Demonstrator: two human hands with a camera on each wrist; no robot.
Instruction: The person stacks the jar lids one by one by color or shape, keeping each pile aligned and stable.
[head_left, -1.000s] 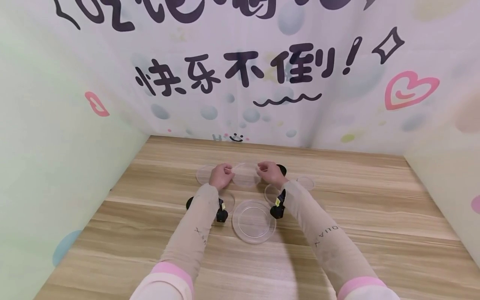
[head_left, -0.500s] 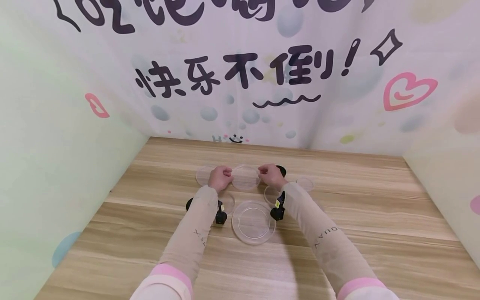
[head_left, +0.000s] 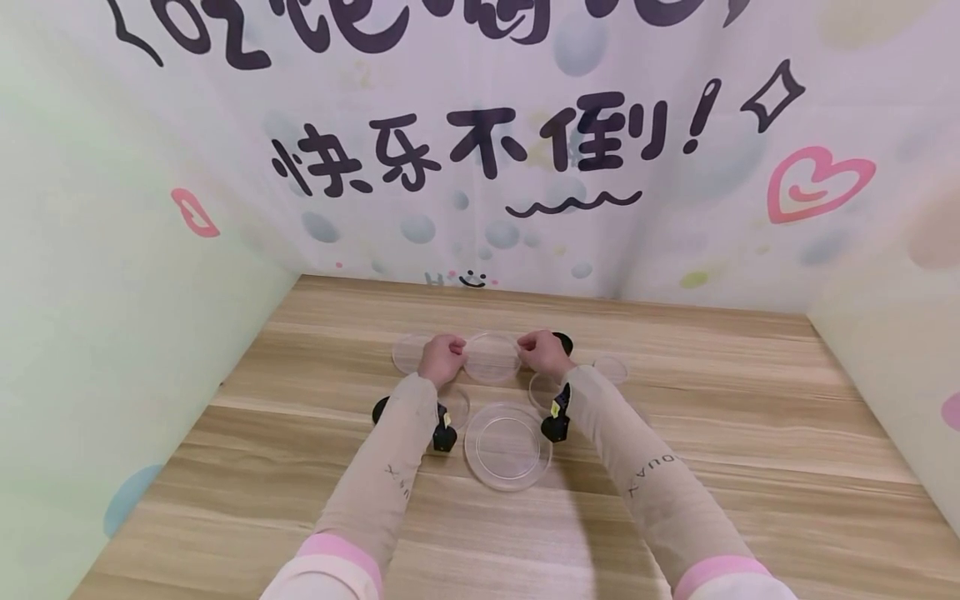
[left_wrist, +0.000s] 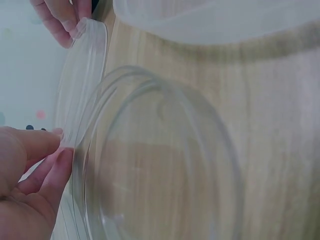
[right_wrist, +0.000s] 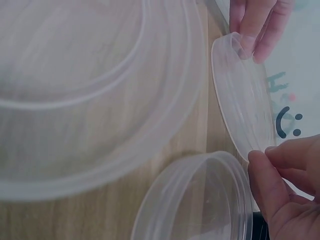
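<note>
A round, clear plastic lid point(head_left: 491, 358) with a low rim is held between both hands near the back of the table. My left hand point(head_left: 442, 360) pinches its left edge between thumb and fingertips, also seen on the lid point(left_wrist: 82, 82) in the left wrist view. On the opposite side, my right hand point(head_left: 545, 353) pinches the rim, with thumb and finger at the edge of the lid point(right_wrist: 240, 95) in the right wrist view. A larger clear lid point(head_left: 507, 481) with a raised inner ring lies flat nearer the body, between the forearms.
Smaller clear round lids lie around: one lid point(head_left: 406, 353) left of the left hand, another point(head_left: 462, 407) by the left wrist, one point(head_left: 542, 390) under the right wrist and a small one point(head_left: 611, 367) farther right. A printed curtain point(head_left: 480, 242) borders the table's back.
The held lid has come slightly nearer the body, and its near rim shows more clearly. Both hands keep their pinch on it and have barely shifted.
</note>
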